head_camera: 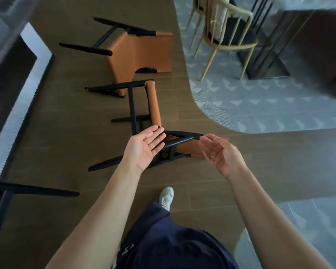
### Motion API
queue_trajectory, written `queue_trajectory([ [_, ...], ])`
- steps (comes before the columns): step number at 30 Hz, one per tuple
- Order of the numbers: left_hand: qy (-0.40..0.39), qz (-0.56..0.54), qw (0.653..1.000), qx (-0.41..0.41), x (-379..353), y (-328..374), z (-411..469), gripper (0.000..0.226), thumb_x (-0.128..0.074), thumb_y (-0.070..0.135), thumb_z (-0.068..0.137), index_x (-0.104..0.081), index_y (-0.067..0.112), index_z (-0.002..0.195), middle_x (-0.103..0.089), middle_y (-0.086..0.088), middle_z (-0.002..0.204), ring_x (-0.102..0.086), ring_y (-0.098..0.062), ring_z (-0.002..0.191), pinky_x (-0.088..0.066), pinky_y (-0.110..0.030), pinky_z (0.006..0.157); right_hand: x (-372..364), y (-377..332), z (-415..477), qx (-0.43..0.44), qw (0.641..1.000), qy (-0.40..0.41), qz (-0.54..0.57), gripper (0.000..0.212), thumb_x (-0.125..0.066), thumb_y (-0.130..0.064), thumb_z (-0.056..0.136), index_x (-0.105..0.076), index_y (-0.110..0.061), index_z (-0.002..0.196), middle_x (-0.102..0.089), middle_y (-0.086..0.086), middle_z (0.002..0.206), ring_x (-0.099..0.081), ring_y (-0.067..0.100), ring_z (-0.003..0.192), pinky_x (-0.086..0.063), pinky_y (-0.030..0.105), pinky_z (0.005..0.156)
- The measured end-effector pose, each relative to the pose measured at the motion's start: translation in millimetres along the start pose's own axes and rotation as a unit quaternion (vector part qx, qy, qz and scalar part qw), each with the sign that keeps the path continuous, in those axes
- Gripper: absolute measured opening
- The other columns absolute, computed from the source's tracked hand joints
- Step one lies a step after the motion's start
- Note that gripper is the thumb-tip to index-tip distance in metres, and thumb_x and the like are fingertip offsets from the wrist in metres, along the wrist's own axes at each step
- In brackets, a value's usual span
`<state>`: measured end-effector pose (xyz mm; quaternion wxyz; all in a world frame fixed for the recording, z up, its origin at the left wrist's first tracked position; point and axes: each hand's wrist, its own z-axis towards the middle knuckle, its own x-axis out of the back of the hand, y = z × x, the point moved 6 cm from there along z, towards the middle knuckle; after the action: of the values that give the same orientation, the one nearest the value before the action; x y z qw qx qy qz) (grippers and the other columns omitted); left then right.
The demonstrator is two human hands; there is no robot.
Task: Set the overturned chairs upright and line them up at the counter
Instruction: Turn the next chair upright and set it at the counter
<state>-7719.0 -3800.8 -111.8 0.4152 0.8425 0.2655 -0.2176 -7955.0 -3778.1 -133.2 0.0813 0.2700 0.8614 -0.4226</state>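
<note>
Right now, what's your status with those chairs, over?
Left grip open, right grip open, holding nothing. Near chair on its side, far chair too. Nothing blocking reach.

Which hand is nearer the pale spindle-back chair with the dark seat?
Right. The right hand sits directly below the pale spindle-back chair in view; the left hand lies farther left.

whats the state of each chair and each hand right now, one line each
near orange chair: overturned, on its side, not yet gripped
far orange chair: overturned, on its side, legs pointing left
chair at left edge: legs horizontal, mostly out of frame
beige chair: upright
left hand: open, palm up, holding nothing
right hand: open, fingers loosely curved, holding nothing
</note>
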Motion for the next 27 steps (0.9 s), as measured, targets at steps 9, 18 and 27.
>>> queue_trajectory([
  [9,-0.013,0.058,0.996,0.066,-82,-22,106,0.03,-0.039,0.006,0.096,-0.062,0.006,0.115,-0.071,-0.01,0.114,-0.065,-0.026,0.112,-0.047,-0.041,0.101,54,-61,63,0.009,0.994,0.082,0.079,0.025,-0.044,-0.015,0.1,-0.065,-0.008,0.112,-0.077,0.006,0.098,-0.074,0.018,0.092,-0.051,0.032,0.079],
  [18,-0.027,0.107,0.99,0.084,-152,-40,180,0.03,-0.038,0.005,0.095,-0.062,0.007,0.114,-0.072,-0.009,0.112,-0.068,-0.022,0.107,-0.049,-0.038,0.098,100,-105,111,-0.015,0.984,0.133,0.121,0.026,-0.043,-0.013,0.098,-0.064,-0.008,0.111,-0.076,0.007,0.104,-0.072,0.017,0.098,-0.051,0.031,0.08],
  [27,0.016,0.169,0.985,0.042,-231,-92,247,0.027,-0.045,-0.002,0.091,-0.065,0.011,0.104,-0.073,-0.009,0.107,-0.069,-0.021,0.103,-0.051,-0.035,0.094,161,-165,200,-0.081,0.989,0.1,0.071,0.024,-0.043,-0.016,0.099,-0.064,-0.006,0.109,-0.077,0.008,0.092,-0.07,0.02,0.094,-0.05,0.033,0.074],
])
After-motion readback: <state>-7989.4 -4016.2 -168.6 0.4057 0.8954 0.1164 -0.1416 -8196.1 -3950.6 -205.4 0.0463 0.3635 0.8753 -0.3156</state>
